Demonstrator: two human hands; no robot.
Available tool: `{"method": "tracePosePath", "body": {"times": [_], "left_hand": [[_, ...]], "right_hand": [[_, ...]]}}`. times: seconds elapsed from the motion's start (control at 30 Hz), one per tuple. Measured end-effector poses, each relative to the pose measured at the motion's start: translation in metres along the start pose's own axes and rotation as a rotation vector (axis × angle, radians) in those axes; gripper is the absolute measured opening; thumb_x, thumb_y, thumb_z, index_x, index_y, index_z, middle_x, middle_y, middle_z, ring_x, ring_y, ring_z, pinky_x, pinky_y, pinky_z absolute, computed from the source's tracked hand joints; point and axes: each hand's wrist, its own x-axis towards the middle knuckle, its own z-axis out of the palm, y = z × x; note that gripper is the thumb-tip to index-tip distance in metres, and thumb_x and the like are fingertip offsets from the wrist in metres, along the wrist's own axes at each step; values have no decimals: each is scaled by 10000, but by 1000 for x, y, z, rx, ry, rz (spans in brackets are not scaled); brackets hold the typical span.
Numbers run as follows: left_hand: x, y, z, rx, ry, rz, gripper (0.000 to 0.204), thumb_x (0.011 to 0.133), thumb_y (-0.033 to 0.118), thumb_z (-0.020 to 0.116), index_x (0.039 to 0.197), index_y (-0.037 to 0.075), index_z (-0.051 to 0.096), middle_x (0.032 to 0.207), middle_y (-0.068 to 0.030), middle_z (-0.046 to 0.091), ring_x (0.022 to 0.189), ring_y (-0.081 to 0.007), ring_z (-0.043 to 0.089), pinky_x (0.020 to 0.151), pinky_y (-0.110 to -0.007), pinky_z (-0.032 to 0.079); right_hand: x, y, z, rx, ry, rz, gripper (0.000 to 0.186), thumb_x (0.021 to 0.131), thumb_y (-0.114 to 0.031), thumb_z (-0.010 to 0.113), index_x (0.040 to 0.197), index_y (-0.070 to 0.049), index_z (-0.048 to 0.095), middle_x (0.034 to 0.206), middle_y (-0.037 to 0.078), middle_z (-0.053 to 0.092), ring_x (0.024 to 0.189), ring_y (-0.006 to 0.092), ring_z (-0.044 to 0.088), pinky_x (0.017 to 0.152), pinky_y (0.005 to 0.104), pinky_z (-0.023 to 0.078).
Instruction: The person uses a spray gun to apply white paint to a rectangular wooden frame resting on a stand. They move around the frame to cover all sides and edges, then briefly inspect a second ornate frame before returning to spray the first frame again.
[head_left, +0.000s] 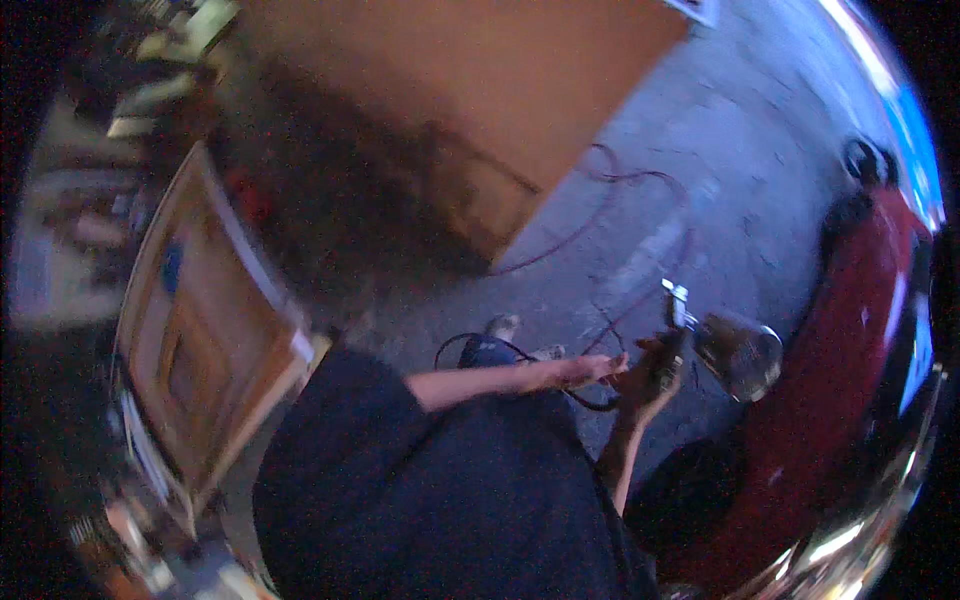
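Observation:
My right hand (655, 372) is wrapped round the handle of a spray gun (678, 308). A shiny, rounded cup (742, 358) sticks out to the gun's right, and the gun's metal head points away from me. My left hand (588, 370) reaches across from the left, close beside the right hand, with its fingers drawn together. Blur hides what lies between them. A dark hose (598, 405) runs just below the hands near the gun's handle and loops to the left. My shoe (490, 345) shows beyond my left forearm.
A large brown panel (500, 70) stretches across the far side. To the left stands a framed wooden panel (215, 350). A thin red hose (640, 177) curls over the grey concrete floor (740, 150). Along the right lies a long dark red object (850, 350). Blurred clutter fills the left edge.

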Motion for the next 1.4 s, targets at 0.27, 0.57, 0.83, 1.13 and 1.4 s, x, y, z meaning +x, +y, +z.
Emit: {"method": "tracePosePath", "body": {"times": [0.27, 0.57, 0.83, 1.13, 1.4], "left_hand": [[95, 94, 60, -488, 277, 66, 475, 1011, 493, 497, 1256, 90, 542, 1127, -26, 598, 1011, -161, 564, 811, -374, 493], [239, 157, 64, -387, 408, 112, 406, 1005, 456, 509, 1165, 86, 556, 1033, -35, 598, 913, -168, 563, 744, -367, 483], [382, 199, 100, -339, 470, 175, 354, 999, 423, 520, 1084, 83, 568, 950, -43, 598, 827, -174, 562, 684, -361, 474], [553, 218, 100, -348, 304, 83, 311, 993, 386, 532, 992, 79, 582, 856, -51, 598, 729, -180, 560, 616, -355, 464], [741, 280, 78, -370, 18, 11, 292, 988, 352, 543, 911, 75, 595, 773, -59, 598, 642, -186, 559, 556, -349, 455]], "right_hand": [[118, 4, -27, 2, -25, 44, 337, 855, -45, 688, 1160, -27, 547, 898, 120, 660, 846, 209, 655, 712, 359, 513], [279, -2, -98, -430, -280, -173, 390, 869, -283, 743, 1128, -18, 621, 996, 204, 680, 932, 386, 664, 789, 446, 512], [410, -48, -174, -34, -349, -45, 506, 904, -221, 732, 1291, 11, 502, 1113, 172, 642, 938, 273, 675, 759, 389, 555], [560, 6, -225, 138, -147, 3, 466, 874, -131, 701, 1288, -25, 515, 1137, 143, 650, 930, 252, 672, 798, 375, 542], [747, 22, -258, -161, 60, -151, 238, 970, -130, 624, 1175, -12, 597, 1042, 78, 679, 894, 163, 649, 788, 307, 512]]}}
